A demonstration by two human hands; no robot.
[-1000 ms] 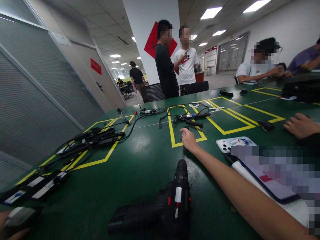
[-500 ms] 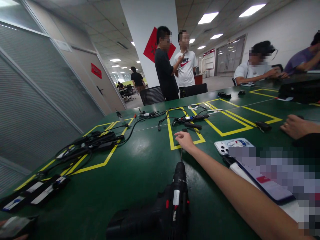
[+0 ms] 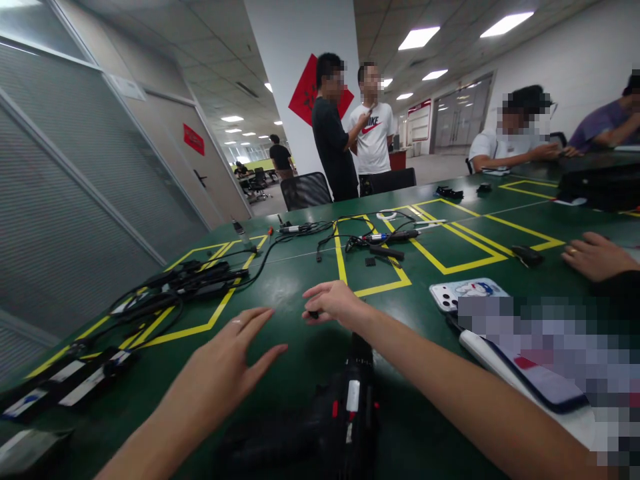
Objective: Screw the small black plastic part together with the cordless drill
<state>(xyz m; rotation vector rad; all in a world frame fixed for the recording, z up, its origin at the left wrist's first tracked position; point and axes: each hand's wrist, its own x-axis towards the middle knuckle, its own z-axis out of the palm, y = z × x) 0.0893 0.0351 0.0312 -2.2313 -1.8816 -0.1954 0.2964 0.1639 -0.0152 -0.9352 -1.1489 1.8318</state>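
Observation:
My right hand (image 3: 333, 303) is over the green table in front of the drill, with a small dark piece (image 3: 313, 313) pinched between thumb and fingers. The kind of piece is too small to make out. To its left, my left hand (image 3: 227, 357) is open, fingers stretched out and thumb apart, and holds nothing. A black cordless drill (image 3: 353, 400) lies on its side below my hands, its front end partly covered by my right wrist. A small black block (image 3: 370, 262) and a black bar (image 3: 387, 253) lie beyond my right hand.
Black cables and adapters (image 3: 200, 283) lie at left among yellow tape outlines. A clear packet (image 3: 35, 453) is at the lower left corner. A phone (image 3: 470, 293) lies at right, near another person's hand (image 3: 600, 257). A pen-shaped tool (image 3: 395, 237) lies farther back.
My right hand has moved left and back toward me from the small black block, with a small dark piece in its fingers. My left hand has left the clear packet and come toward the middle.

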